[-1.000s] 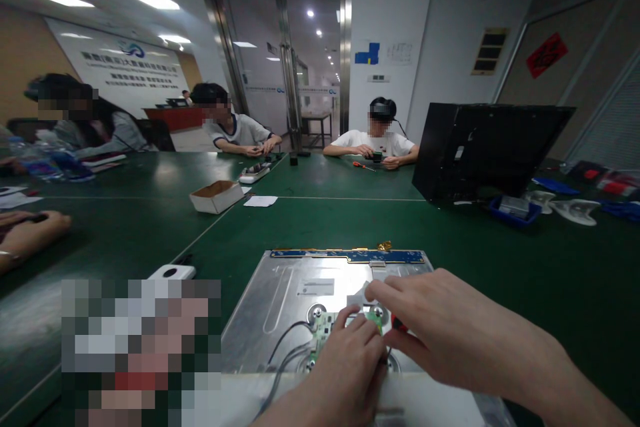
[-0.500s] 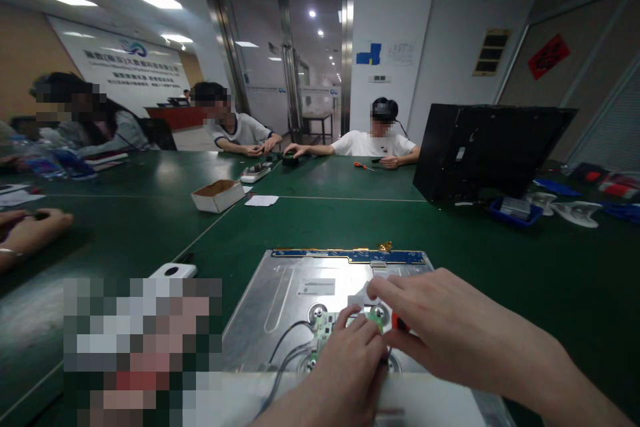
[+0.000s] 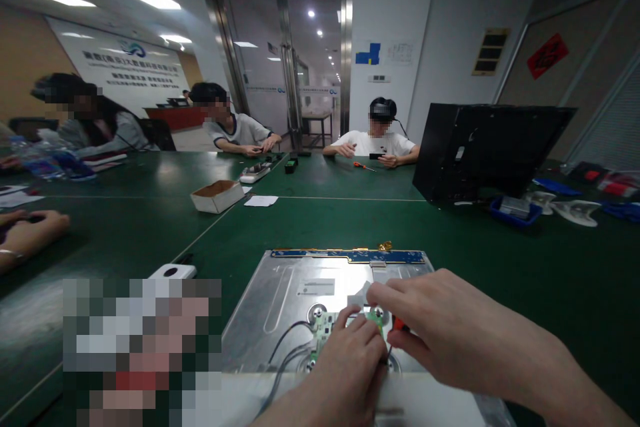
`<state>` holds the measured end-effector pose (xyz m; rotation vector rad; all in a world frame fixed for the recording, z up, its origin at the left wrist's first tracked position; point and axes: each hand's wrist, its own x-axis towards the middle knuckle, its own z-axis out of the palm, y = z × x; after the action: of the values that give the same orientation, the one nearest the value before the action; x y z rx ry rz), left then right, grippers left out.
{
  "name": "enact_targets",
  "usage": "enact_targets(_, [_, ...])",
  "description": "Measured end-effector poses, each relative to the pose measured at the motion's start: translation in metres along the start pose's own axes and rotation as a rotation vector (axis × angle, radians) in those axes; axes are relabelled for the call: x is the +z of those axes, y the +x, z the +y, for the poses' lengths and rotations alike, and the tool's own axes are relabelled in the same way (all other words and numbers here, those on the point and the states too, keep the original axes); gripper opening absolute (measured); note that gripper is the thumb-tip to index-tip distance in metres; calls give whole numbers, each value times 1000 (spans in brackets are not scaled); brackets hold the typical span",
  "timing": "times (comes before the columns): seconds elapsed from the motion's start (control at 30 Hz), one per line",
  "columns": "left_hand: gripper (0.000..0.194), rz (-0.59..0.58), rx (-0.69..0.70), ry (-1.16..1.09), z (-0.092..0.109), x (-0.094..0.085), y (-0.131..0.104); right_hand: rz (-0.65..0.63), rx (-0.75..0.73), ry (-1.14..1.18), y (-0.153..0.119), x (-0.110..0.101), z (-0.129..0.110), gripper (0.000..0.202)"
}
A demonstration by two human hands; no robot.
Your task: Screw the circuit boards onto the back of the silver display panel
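Observation:
A silvery metal panel (image 3: 285, 280) lies flat on the green table, with a blue circuit strip (image 3: 350, 255) along its far edge. On the panel sits a small green circuit board (image 3: 325, 325), with dark and grey cables (image 3: 287, 353) running from its left side. My left hand (image 3: 353, 353) rests over the board with fingers curled; what its fingertips grip, if anything, is hidden. Just right of it, my right hand (image 3: 420, 320) is closed round the red handle of a screwdriver (image 3: 397, 325), whose thin shaft points down by the board's right side.
A white box (image 3: 217, 197) and paper (image 3: 261, 201) lie beyond the panel. At the right stand a black monitor (image 3: 490, 147) and a blue tray (image 3: 515, 211). A white device (image 3: 173, 271) is at left. Several people sit round the table.
Across the table, a person's hand has drawn back from a small black object. More of the red handle and shaft shows below my right hand; my left hand has barely moved.

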<state>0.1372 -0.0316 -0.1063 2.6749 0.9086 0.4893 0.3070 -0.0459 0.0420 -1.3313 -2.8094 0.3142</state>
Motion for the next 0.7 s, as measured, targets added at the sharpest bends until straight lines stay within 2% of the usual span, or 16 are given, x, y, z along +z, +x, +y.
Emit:
enact_targets(0.17, [17,26,-1,-22,1,2,-1,52,23,-15,0,2,2,11])
enact_targets(0.37, [20,-5,13,7,0,-2,1,-6,-65,23,-6,0,1,20])
enact_targets(0.47, [17,-13,8,10,0,-1,0,-24,-42,1,-3,0,1,20])
enact_targets(0.63, [10,9,-9,-19,-1,2,0,47,48,-41,3,5,4,12])
enact_targets(0.7, [12,22,-5,-37,-1,2,0,59,29,-38,1,5,4,10])
